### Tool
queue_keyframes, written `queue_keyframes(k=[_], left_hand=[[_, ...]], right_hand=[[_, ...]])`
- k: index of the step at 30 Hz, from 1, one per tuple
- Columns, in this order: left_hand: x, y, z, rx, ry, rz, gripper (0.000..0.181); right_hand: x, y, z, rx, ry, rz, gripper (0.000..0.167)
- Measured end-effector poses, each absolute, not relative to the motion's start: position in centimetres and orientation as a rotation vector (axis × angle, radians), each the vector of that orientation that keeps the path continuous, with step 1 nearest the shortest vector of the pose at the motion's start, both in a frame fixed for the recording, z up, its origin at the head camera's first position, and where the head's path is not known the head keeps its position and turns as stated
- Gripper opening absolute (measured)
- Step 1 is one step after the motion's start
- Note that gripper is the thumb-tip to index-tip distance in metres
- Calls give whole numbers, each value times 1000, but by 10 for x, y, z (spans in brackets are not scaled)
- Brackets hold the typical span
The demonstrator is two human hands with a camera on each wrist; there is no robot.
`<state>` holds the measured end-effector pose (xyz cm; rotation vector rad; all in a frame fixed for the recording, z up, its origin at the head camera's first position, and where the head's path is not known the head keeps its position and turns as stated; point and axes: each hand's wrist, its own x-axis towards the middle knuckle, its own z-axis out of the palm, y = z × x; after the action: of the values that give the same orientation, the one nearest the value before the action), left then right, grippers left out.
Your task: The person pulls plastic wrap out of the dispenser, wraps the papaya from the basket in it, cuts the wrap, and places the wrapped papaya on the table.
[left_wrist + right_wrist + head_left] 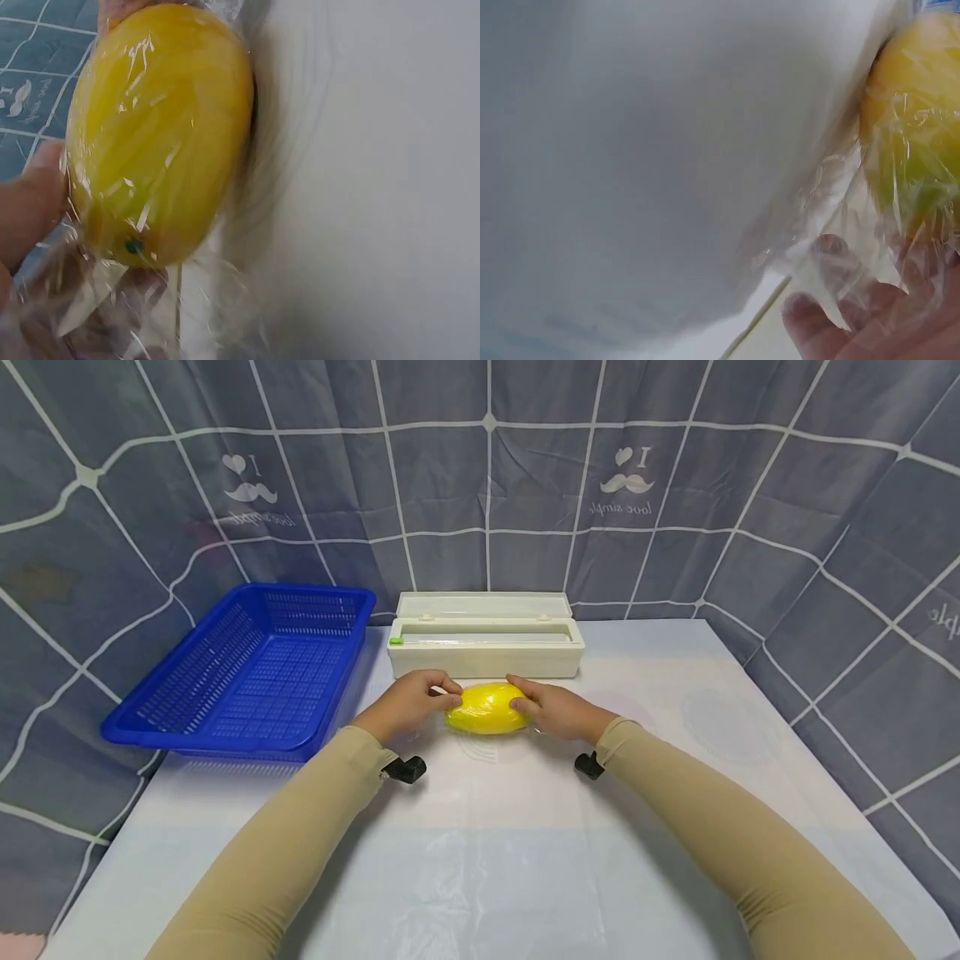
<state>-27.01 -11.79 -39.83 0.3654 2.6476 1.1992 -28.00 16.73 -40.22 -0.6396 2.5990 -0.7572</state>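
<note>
A yellow oval fruit (489, 708) wrapped in clear film lies on the white table between both hands, in front of the white box. The left hand (412, 703) pinches the film at the fruit's left end; loose film spreads by its fingers in the left wrist view, below the fruit (157, 135). The right hand (558, 708) grips the right end, thumb on the near side and fingers behind. In the right wrist view, crumpled film covers the fingers of the right hand (877, 322) beside the fruit (915, 127).
A long white box (487, 660) with its lid raised and a green piece at its left end stands behind the hands. A blue perforated basket (300, 745) sits at the left. A grey checked curtain (525, 477) hangs behind and beside the table (480, 877).
</note>
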Motion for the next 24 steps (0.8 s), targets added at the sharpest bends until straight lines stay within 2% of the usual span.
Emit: queue_keyframes(k=[11,24], left_hand=[[-276,-132,-405,513,2507,1286,30],[-278,-132,-402,531,2501,1252,36]], right_hand=[[-285,187,-394,-857,2467,-668,70],[-292,195,-398,-826,2497,-781,66]])
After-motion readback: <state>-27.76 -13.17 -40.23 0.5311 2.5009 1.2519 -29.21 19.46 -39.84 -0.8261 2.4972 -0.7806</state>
